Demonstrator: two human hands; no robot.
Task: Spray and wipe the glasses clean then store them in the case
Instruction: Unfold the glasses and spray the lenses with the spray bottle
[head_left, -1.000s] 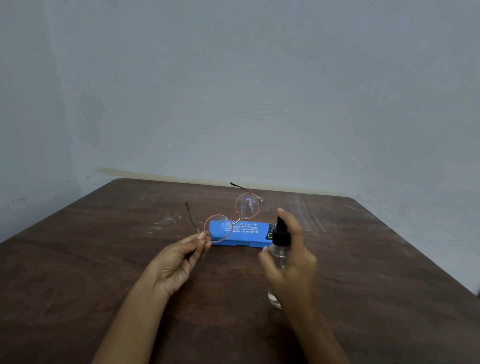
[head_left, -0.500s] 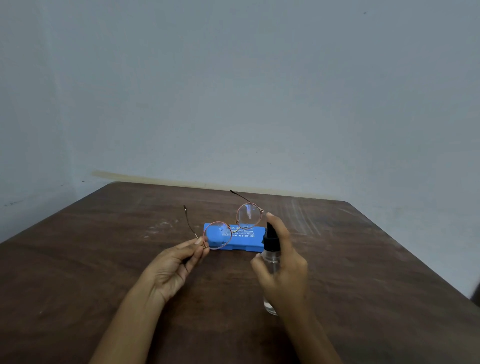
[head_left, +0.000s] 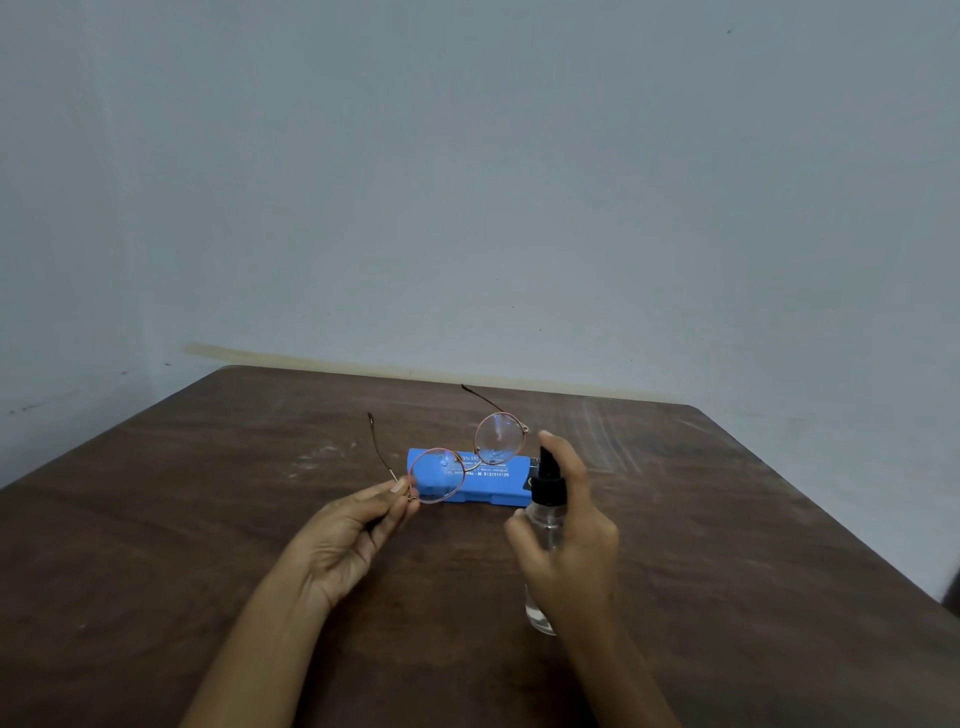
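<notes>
Round thin-framed glasses (head_left: 467, 457) hang in the air above the table, temples unfolded and pointing away from me. My left hand (head_left: 353, 535) pinches them at the hinge beside the near lens. My right hand (head_left: 566, 540) grips a clear spray bottle (head_left: 545, 525) with a black nozzle, index finger on top of the pump, nozzle facing the lenses from the right. Behind the glasses a closed blue case (head_left: 483, 486) with white print lies flat on the table. Small droplets show on the lenses.
The brown wooden table (head_left: 208, 519) fills the lower half of the view, its far edge against a pale wall (head_left: 467, 182). Its right edge runs diagonally near the frame's right side.
The bottle and my right hand have shifted slightly left and closer to the glasses. The glasses stay held in about the same place.
</notes>
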